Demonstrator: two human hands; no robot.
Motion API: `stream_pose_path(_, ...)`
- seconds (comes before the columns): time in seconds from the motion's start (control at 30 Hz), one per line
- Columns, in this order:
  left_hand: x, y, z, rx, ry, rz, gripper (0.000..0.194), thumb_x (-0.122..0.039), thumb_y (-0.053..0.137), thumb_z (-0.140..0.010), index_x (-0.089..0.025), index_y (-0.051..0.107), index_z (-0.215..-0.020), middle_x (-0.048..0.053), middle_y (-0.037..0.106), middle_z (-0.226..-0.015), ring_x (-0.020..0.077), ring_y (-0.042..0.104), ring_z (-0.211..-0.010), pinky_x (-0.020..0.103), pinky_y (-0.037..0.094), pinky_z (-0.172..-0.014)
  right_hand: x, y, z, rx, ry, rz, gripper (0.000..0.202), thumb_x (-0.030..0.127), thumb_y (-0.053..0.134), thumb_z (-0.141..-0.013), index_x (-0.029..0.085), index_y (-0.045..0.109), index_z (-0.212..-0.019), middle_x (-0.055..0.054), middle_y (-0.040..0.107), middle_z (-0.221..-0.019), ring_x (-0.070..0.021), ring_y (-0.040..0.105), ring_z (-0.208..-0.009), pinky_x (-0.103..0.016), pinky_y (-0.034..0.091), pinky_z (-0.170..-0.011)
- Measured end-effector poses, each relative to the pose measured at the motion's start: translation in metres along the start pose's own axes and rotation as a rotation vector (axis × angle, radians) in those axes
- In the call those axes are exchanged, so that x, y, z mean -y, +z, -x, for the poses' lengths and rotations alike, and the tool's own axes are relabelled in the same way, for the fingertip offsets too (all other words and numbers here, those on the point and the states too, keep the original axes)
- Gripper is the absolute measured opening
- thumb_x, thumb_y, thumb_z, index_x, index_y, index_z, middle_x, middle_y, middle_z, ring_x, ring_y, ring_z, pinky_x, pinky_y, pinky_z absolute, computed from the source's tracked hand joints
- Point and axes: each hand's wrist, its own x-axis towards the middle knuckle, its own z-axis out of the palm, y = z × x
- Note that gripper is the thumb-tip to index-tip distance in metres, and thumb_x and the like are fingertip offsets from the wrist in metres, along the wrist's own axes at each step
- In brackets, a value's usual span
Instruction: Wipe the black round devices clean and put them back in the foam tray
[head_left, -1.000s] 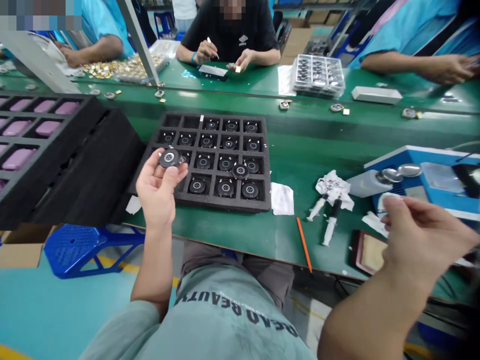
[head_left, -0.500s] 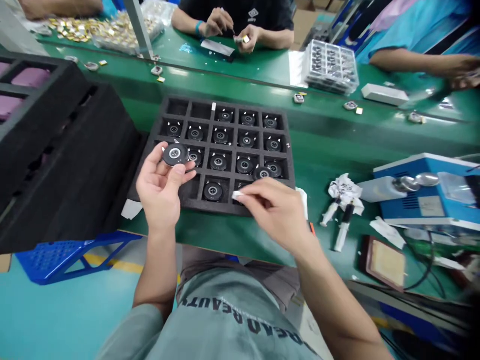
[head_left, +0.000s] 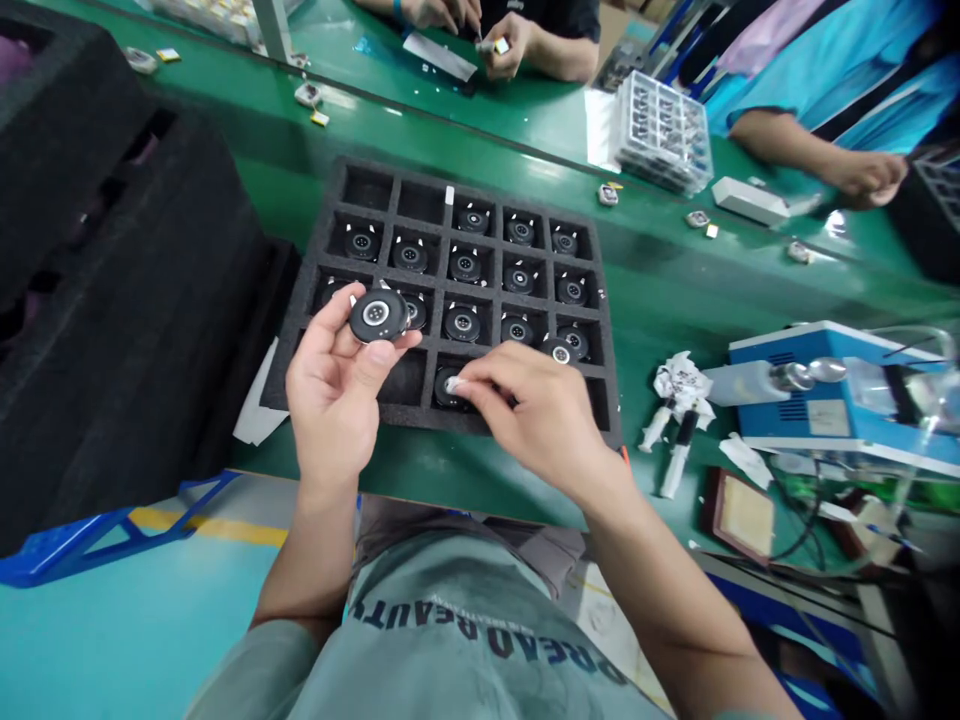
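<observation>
In my left hand (head_left: 334,410) is a round black smartwatch case (head_left: 377,315), gripped between thumb and fingers. Its underside faces up, showing a ringed sensor disc. My right hand (head_left: 544,415) pinches a small white wad (head_left: 452,384), perhaps tissue, to the right of the held case and above another case in the front row. Whether the wad touches that case I cannot tell. Beneath both hands lies a black foam tray (head_left: 420,416), with similar cases in many of its compartments. My right hand hides part of the tray's front right.
Black foam trays (head_left: 135,300) are stacked at the left. To the right lie syringes (head_left: 680,455), crumpled tissue (head_left: 681,385), a blue machine (head_left: 817,400) and a brown-rimmed pad (head_left: 742,515). Across the green bench (head_left: 660,290), co-workers' hands (head_left: 506,48) handle small parts near a clear box (head_left: 664,130).
The view has shifted down and turned slightly. My right hand has moved left with the white wad, nearer to the held smartwatch case. My left hand keeps its grip.
</observation>
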Motion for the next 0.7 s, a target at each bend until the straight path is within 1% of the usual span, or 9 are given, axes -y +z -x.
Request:
stream_pose_path(0.07, 0.000, 0.000, 0.001, 0.002, -0.002, -0.006, 0.043, -0.039, 0.083, -0.088, -0.029, 0.070, -0.128, 0.005, 0.077, -0.123, 0.0222, 0.077, -0.106, 0.043, 0.065, -0.101, 0.007, 0.004, -0.001, 0.088, -0.026, 0.023, 0.013, 0.025, 0.065, -0.102, 0.021, 0.076, -0.095, -0.002, 0.075, -0.092, -0.0166, 0.068, -0.086, -0.029, 0.048, -0.077)
stream_pose_path(0.1, 0.001, -0.001, 0.002, 0.002, -0.003, -0.011, 0.044, -0.039, 0.083, -0.088, -0.029, 0.070, -0.129, 0.006, 0.076, -0.124, 0.0224, 0.077, -0.107, 0.043, 0.064, -0.101, 0.009, 0.007, -0.003, 0.100, -0.019, 0.065, 0.015, 0.025, 0.064, -0.102, 0.022, 0.076, -0.095, -0.002, 0.075, -0.093, -0.0174, 0.068, -0.087, -0.030, 0.048, -0.076)
stream_pose_path(0.13, 0.001, -0.001, 0.002, 0.002, -0.003, -0.016, 0.045, -0.040, 0.083, -0.088, -0.029, 0.070, -0.129, 0.006, 0.076, -0.125, 0.0227, 0.076, -0.108, 0.043, 0.064, -0.101, 0.011, 0.011, -0.004, 0.083, -0.001, 0.116, 0.017, 0.027, 0.062, -0.103, 0.022, 0.076, -0.096, -0.003, 0.075, -0.093, -0.0182, 0.068, -0.087, -0.031, 0.047, -0.075)
stream_pose_path(0.23, 0.003, 0.000, 0.003, -0.005, 0.015, -0.023, 0.047, -0.041, 0.083, -0.088, -0.029, 0.068, -0.131, 0.006, 0.076, -0.126, 0.0234, 0.076, -0.109, 0.044, 0.063, -0.103, 0.010, 0.020, -0.008, -0.039, 0.074, 0.231, 0.023, 0.028, 0.056, -0.105, 0.020, 0.076, -0.097, -0.006, 0.075, -0.094, -0.0198, 0.067, -0.086, -0.032, 0.044, -0.072)
stream_pose_path(0.3, 0.004, 0.000, 0.003, -0.012, 0.031, -0.021, 0.047, -0.040, 0.084, -0.088, -0.028, 0.069, -0.130, 0.006, 0.076, -0.124, 0.0229, 0.076, -0.108, 0.043, 0.064, -0.102, 0.005, 0.020, -0.008, -0.121, 0.101, 0.252, 0.024, 0.028, 0.056, -0.105, 0.020, 0.076, -0.096, -0.006, 0.076, -0.094, -0.0197, 0.067, -0.086, -0.032, 0.044, -0.072)
stream_pose_path(0.37, 0.003, 0.001, 0.003, -0.017, 0.038, -0.019, 0.045, -0.038, 0.084, -0.087, -0.028, 0.070, -0.128, 0.005, 0.077, -0.121, 0.0220, 0.077, -0.107, 0.042, 0.065, -0.100, -0.002, 0.013, -0.003, -0.220, 0.116, 0.231, 0.020, 0.028, 0.059, -0.103, 0.021, 0.077, -0.096, -0.005, 0.076, -0.093, -0.0185, 0.066, -0.084, -0.032, 0.045, -0.072)
stream_pose_path(0.47, 0.000, 0.003, 0.003, -0.029, 0.031, -0.018, 0.042, -0.036, 0.085, -0.087, -0.029, 0.071, -0.126, 0.004, 0.078, -0.117, 0.0204, 0.077, -0.101, 0.040, 0.067, -0.095, -0.018, -0.010, 0.012, -0.417, 0.169, 0.195, 0.015, 0.028, 0.065, -0.099, 0.021, 0.077, -0.094, -0.003, 0.074, -0.085, -0.0154, 0.063, -0.072, -0.030, 0.045, -0.068)
stream_pose_path(0.6, -0.006, 0.009, 0.005, -0.103, 0.046, -0.036, 0.039, -0.031, 0.083, -0.089, -0.031, 0.072, -0.126, 0.003, 0.079, -0.112, 0.0189, 0.078, -0.094, 0.039, 0.069, -0.091, -0.046, -0.043, 0.045, -0.595, 0.299, 0.180, 0.012, 0.033, 0.072, -0.094, 0.024, 0.077, -0.088, 0.000, 0.070, -0.075, -0.0142, 0.058, -0.062, -0.031, 0.045, -0.061)
stream_pose_path(0.7, -0.009, 0.014, 0.009, -0.155, 0.079, -0.113, 0.038, -0.029, 0.080, -0.091, -0.033, 0.071, -0.127, 0.003, 0.078, -0.116, 0.0194, 0.078, -0.095, 0.041, 0.068, -0.093, -0.067, -0.056, 0.068, -0.743, 0.380, 0.114, 0.012, 0.037, 0.081, -0.087, 0.026, 0.078, -0.085, -0.002, 0.071, -0.073, -0.0165, 0.061, -0.059, -0.034, 0.046, -0.057)
